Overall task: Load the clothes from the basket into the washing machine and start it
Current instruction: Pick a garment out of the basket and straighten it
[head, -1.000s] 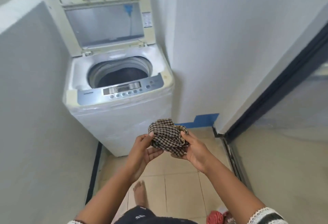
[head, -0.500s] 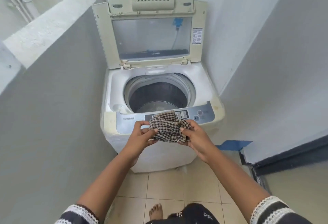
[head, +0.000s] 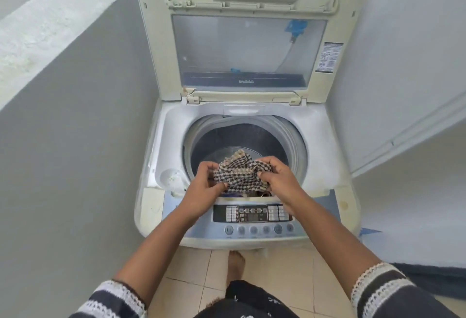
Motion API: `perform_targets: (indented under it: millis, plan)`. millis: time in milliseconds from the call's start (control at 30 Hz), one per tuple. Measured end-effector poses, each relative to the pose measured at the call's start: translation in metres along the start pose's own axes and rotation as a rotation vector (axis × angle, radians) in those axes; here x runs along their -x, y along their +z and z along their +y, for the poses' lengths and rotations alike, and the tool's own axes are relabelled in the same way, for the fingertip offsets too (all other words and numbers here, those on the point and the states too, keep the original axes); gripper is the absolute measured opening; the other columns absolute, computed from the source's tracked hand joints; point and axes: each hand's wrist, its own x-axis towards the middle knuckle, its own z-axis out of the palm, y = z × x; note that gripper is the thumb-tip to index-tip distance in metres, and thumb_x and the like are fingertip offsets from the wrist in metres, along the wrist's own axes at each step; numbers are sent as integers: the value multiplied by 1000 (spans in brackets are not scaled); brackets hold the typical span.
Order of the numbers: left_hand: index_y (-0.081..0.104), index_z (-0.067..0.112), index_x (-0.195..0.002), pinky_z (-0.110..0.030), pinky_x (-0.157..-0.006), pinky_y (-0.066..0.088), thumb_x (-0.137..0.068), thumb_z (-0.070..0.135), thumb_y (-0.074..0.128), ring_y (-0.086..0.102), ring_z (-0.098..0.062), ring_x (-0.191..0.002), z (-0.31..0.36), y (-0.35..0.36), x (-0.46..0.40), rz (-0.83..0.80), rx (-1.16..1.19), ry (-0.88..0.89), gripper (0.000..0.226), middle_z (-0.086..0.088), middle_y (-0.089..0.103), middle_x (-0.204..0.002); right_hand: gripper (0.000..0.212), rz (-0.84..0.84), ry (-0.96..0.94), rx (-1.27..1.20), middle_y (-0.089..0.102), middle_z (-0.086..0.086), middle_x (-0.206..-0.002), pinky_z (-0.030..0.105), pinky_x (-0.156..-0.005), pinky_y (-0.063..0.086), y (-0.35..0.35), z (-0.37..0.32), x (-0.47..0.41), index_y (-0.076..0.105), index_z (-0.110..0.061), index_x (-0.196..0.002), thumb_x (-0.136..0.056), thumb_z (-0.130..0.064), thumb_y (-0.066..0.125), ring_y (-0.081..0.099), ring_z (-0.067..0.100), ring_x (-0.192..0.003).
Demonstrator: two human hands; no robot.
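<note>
A top-loading white washing machine (head: 325,146) stands in front of me with its lid (head: 247,47) raised against the wall. A bunched brown-and-cream checked cloth (head: 239,172) hangs over the front of the drum opening (head: 239,141). My left hand (head: 204,186) grips its left side and my right hand (head: 280,179) grips its right side. Under the cloth, some dark clothing shows at the drum's front edge. The control panel (head: 252,219) with its row of round buttons lies just below my wrists. The basket is out of view.
A grey half-wall (head: 75,141) closes in the left side and a white wall (head: 403,65) the right. Beige floor tiles (head: 191,267) and my bare foot (head: 235,264) show below the machine. Blue tape (head: 369,231) marks the wall base at right.
I have stepped up to the machine. Both hands carried the checked cloth forward from in front of the control panel to over the drum opening.
</note>
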Motion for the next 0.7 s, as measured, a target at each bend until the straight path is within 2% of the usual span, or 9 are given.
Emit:
perform_targets:
  millis: [67,167,267,333,400,500,600,700]
  plan:
    - [44,22,-117,-41,-90,54,-92,1,60,65,-16,-95,4,1,-29,-24,-30,-23,36,-2,64,-108,30,5,12,48,70,3,-102,40,-76,54,-3,-4,-29,68,-32,-96,-90,-4,57,66,21,-93]
    - [41,18,-118,-41,-91,53,-92,7,61,65,-20,-95,1,4,-73,-97,-112,-113,34,-4,64,-107,27,-24,110,97,68,5,-101,30,-66,47,-8,-1,-70,65,-26,-101,-91,-3,54,62,17,-85]
    - [43,16,-113,-39,-78,47,-87,15,66,56,-22,-82,-16,9,-103,-170,-229,-246,35,-9,61,-98,26,-81,206,230,66,6,-101,31,-71,49,-10,13,-102,62,-22,-103,-91,-1,52,63,20,-89]
    - [44,15,-112,-39,-73,43,-84,21,67,53,-22,-80,-30,14,-117,-216,-290,-343,37,-13,58,-97,26,-162,261,336,65,9,-100,33,-73,49,-8,26,-119,60,-20,-102,-89,0,49,62,24,-92]
    - [44,16,-114,-42,-77,46,-86,27,66,59,-28,-86,-43,19,-125,-280,-327,-424,37,-14,60,-104,27,-250,316,425,63,14,-103,33,-70,45,-5,41,-132,58,-18,-106,-89,-1,46,60,26,-89]
    - [44,18,-120,-46,-96,48,-90,35,64,60,-30,-108,-54,24,-130,-329,-363,-523,40,-12,60,-116,42,-384,381,564,56,11,-101,33,-67,41,0,57,-146,52,-18,-130,-90,-4,45,54,25,-83]
    - [43,17,-131,-38,-93,47,-93,36,63,58,-25,-108,-59,26,-130,-324,-373,-579,47,-9,58,-124,49,-486,455,573,54,10,-118,33,-70,44,4,65,-149,45,-24,-140,-94,-6,44,54,27,-91]
    - [46,18,-131,-34,-90,47,-95,35,62,58,-20,-104,-57,23,-132,-266,-344,-564,43,-7,59,-122,48,-478,486,571,53,12,-130,35,-72,46,3,72,-152,41,-29,-142,-98,-10,45,61,31,-105]
